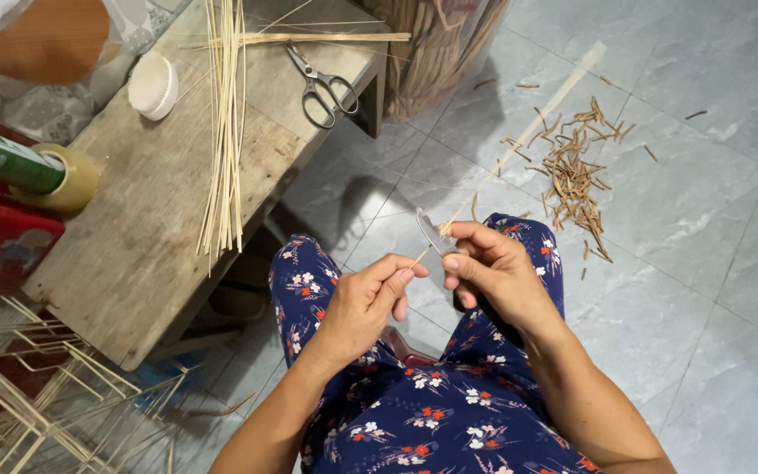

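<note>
bundle of sticks [224, 132] and scissors [325, 86] sit on the surface [133, 254] off to the left. left hand [363, 303] is pinched shut on the near end of a thin strip [519, 145]; right hand [493, 268] grips a small blade [432, 233] against it. i'd keep the blade shallow, thumb behind, and pull the strip evenly. shavings [572, 171] lie on the floor at right.
</note>
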